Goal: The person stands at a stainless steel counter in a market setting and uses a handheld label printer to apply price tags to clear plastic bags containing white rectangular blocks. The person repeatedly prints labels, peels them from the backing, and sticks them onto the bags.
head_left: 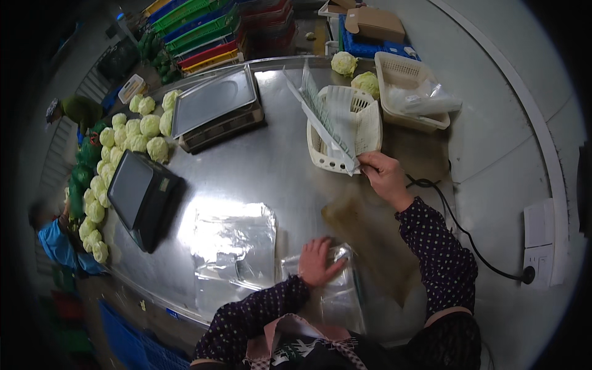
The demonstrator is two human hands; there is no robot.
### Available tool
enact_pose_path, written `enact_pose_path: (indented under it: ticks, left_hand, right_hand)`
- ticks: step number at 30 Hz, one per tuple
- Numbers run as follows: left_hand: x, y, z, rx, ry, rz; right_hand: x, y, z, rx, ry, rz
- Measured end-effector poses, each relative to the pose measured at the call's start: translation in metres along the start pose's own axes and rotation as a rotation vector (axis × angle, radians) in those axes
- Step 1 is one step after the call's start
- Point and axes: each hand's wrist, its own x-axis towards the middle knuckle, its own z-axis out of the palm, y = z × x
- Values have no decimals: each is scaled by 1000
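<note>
My right hand [383,177] reaches to the near end of a white plastic basket [313,151]. Its thumb and fingers pinch the lower corner of some thin white sheets [320,120] with rows of marks, which stand tilted up out of that basket. More pale sheets lean inside it. My left hand [317,262] lies flat on clear plastic bags [339,302] near the table's front edge, fingers spread. Just left of it, another pile of clear bags [237,237] lies on the metal table and reflects the light.
A flat-topped scale [216,102] and a dark boxy device [139,197] stand on the left. Several cabbages [148,126] line the left edge, beside two people. A beige basket [401,65] holds clear plastic at back right. A black cable [459,225] runs to a wall socket.
</note>
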Motion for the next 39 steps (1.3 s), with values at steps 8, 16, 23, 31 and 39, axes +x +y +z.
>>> enact_pose_path:
  ticks: [8, 16, 23, 31, 39]
  left_hand:
    - [108, -3, -61, -989, 116, -858]
    - [72, -47, -38, -835, 80, -815]
    - [50, -49, -69, -1002, 148, -801]
    - [148, -89, -152, -887, 294, -529]
    - [58, -67, -91, -342, 150, -368]
  right_hand:
    - [-80, -41, 29, -64, -56, -7]
    - [-153, -52, 64, 512, 63, 736]
    - [-161, -65, 69, 527, 272, 740]
    - [-93, -120, 107, -235, -46, 24]
    - [-196, -100, 48, -739, -219, 405]
